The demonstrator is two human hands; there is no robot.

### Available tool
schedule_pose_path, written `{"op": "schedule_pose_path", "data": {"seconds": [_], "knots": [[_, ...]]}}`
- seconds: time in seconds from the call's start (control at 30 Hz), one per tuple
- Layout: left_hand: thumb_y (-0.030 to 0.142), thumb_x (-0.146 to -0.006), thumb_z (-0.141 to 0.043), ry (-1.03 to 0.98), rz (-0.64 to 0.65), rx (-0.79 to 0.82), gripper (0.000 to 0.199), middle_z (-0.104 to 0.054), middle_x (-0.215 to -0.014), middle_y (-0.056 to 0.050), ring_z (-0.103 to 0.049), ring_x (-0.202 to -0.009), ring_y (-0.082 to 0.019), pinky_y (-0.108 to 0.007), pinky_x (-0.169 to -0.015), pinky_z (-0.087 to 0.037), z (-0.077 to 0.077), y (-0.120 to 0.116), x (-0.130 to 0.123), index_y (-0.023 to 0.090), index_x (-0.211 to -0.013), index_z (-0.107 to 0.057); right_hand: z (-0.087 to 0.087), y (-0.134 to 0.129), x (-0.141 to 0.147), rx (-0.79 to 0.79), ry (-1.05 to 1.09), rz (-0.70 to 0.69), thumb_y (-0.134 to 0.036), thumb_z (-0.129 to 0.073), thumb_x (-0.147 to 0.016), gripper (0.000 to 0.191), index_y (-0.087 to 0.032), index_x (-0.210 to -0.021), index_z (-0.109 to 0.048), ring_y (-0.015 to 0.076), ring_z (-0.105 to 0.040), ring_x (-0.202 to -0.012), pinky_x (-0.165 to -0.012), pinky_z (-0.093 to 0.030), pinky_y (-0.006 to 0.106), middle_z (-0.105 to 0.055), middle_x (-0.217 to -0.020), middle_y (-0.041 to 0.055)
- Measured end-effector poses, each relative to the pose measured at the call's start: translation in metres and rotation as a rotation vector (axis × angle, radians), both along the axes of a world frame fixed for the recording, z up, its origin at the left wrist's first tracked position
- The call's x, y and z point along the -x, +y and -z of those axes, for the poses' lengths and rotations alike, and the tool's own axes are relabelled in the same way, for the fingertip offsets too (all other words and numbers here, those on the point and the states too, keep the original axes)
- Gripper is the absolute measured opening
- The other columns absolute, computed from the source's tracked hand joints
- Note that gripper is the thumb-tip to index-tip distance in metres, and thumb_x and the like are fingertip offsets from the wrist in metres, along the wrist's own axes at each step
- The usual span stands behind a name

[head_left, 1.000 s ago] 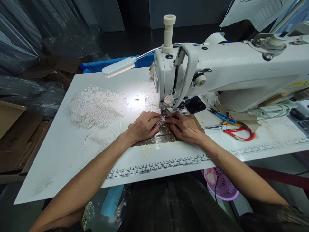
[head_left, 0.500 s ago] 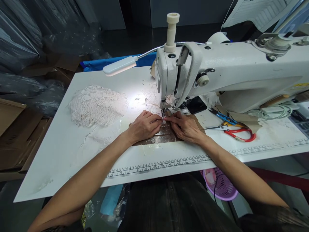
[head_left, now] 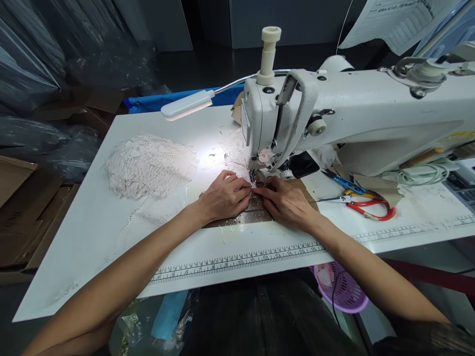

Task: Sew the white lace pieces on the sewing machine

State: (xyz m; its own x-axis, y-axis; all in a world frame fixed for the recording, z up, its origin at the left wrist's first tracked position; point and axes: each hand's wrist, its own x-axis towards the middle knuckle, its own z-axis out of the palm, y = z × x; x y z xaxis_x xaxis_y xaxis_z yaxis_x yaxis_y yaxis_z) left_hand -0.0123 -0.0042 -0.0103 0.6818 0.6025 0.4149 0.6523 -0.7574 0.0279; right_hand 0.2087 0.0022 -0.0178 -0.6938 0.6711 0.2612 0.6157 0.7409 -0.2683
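My left hand (head_left: 225, 197) and my right hand (head_left: 287, 201) meet just in front of the needle area of a white sewing machine (head_left: 256, 113). Fingers of both are closed on a narrow edge of white lace (head_left: 253, 186) at the presser foot. More of that lace (head_left: 235, 148) spreads behind and left of the foot. Beneath my hands lies a brown, shiny plate (head_left: 256, 216). A heap of white lace (head_left: 148, 165) rests on the table to the left. Fingertips partly hide the lace edge.
Red-handled scissors (head_left: 373, 210) and blue snips (head_left: 347, 183) lie right of my right hand, near a black phone (head_left: 303, 164). A lamp (head_left: 187, 105) hangs over the white table (head_left: 81, 217). A purple basket (head_left: 347, 291) stands below the front edge.
The view has shifted slightly, so the machine appears a little lower and further right. My hands stay together at the presser foot, with the left fingers slightly more bunched.
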Motion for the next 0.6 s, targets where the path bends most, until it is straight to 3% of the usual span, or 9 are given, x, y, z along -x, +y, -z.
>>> {"op": "schedule_pose_path", "data": {"seconds": [0.17, 0.37, 0.6], "knots": [[0.025, -0.092, -0.047, 0.018, -0.017, 0.019, 0.022, -0.068, -0.107, -0.007, -0.063, -0.089, -0.018, -0.045, -0.097, -0.042, 0.000, 0.000, 0.002, 0.018, -0.101, -0.067, -0.003, -0.002, 0.004, -0.003, -0.065, 0.009, -0.021, -0.040, -0.094, 0.036, -0.020, -0.126, -0.057, 0.0245, -0.054, -0.095, -0.077, -0.050, 0.038, -0.055, -0.111, 0.0138], [0.027, -0.093, -0.047, 0.038, -0.061, 0.065, 0.025, -0.064, -0.115, -0.008, -0.062, -0.097, -0.021, -0.049, -0.102, -0.039, 0.002, 0.000, 0.004, 0.017, -0.106, -0.065, -0.008, 0.000, 0.011, -0.016, -0.193, 0.063, -0.020, -0.035, -0.095, 0.041, -0.018, -0.134, -0.049, 0.0220, -0.053, -0.077, -0.064, -0.047, 0.035, -0.055, -0.100, 0.0151], [0.030, -0.094, -0.046, 0.033, -0.110, 0.086, 0.027, -0.062, -0.119, -0.010, -0.061, -0.104, -0.024, -0.054, -0.104, -0.038, 0.002, 0.000, 0.002, 0.016, -0.111, -0.062, -0.011, 0.003, 0.010, 0.037, -0.147, 0.048, -0.020, -0.035, -0.095, 0.036, -0.018, -0.123, -0.057, 0.0199, -0.055, -0.074, -0.066, -0.047, 0.033, -0.057, -0.099, 0.0145]]}}
